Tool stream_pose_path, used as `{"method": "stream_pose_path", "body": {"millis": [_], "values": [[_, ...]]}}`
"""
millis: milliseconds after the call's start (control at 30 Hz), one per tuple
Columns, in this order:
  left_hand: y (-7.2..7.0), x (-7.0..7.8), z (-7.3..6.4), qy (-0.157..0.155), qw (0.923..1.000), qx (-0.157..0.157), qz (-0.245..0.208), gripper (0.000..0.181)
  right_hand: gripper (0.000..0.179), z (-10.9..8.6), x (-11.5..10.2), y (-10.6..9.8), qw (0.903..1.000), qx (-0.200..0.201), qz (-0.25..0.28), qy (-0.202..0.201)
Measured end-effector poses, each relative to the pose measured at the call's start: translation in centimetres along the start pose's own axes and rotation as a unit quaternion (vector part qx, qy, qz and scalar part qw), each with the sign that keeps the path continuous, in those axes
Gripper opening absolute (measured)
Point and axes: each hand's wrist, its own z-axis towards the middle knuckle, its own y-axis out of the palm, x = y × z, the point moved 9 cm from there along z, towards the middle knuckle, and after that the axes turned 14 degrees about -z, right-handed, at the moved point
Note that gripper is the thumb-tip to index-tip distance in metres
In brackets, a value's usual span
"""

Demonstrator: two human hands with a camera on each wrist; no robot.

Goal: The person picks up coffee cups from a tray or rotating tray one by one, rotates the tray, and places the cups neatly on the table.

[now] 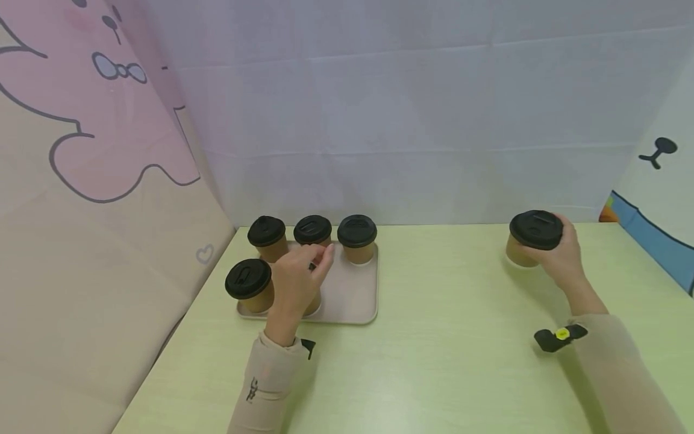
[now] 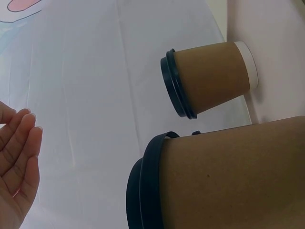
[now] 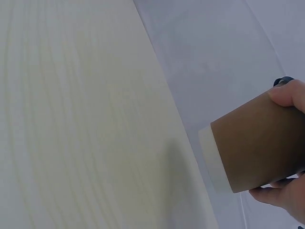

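Note:
My right hand (image 1: 564, 256) grips a brown paper coffee cup (image 1: 522, 253) with a black lid. In the right wrist view, thumb and fingers wrap the sides of that cup (image 3: 262, 143), which looks raised off the table. Over a beige tray (image 1: 352, 298) is my left hand (image 1: 298, 277), fingers loosely bent and holding nothing. Below it, a cup (image 1: 313, 304) is mostly hidden. The left wrist view shows the left hand (image 2: 19, 162) apart from two lidded cups, a near cup (image 2: 228, 176) and a farther cup (image 2: 214, 78).
Along the tray's back stand a left cup (image 1: 271, 247), a middle cup (image 1: 312, 229) and a right cup (image 1: 358, 247), all lidded. Another cup (image 1: 252, 289) stands at the tray's front left. The pale table (image 1: 434, 337) meets a hanging cloth (image 1: 412, 120) behind.

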Motion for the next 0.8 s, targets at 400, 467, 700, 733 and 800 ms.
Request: {"method": "stream_pose_path", "body": {"millis": [400,467,700,733,800], "values": [[0.0,0.1,-0.1,0.008,1.0000,0.005,0.001,0.012,0.091,0.3,1.7,-0.7,0.9995,0.001,-0.009,0.031],[0.1,0.1,-0.1,0.009,1.0000,0.003,0.002,0.011,0.090,0.3,1.9,-0.8,0.9994,0.002,-0.008,0.034],[0.2,0.4,-0.1,0.015,0.9999,-0.001,0.000,0.012,0.091,0.5,2.8,-0.9,0.9991,0.002,-0.007,0.043],[0.2,0.4,-0.1,0.017,0.9999,0.000,0.000,0.012,0.091,0.5,2.9,-0.9,0.9990,0.003,-0.007,0.043],[0.3,0.4,0.0,0.019,0.9998,0.000,0.000,0.012,0.091,0.5,3.0,-0.9,0.9990,0.006,-0.005,0.043]]}}
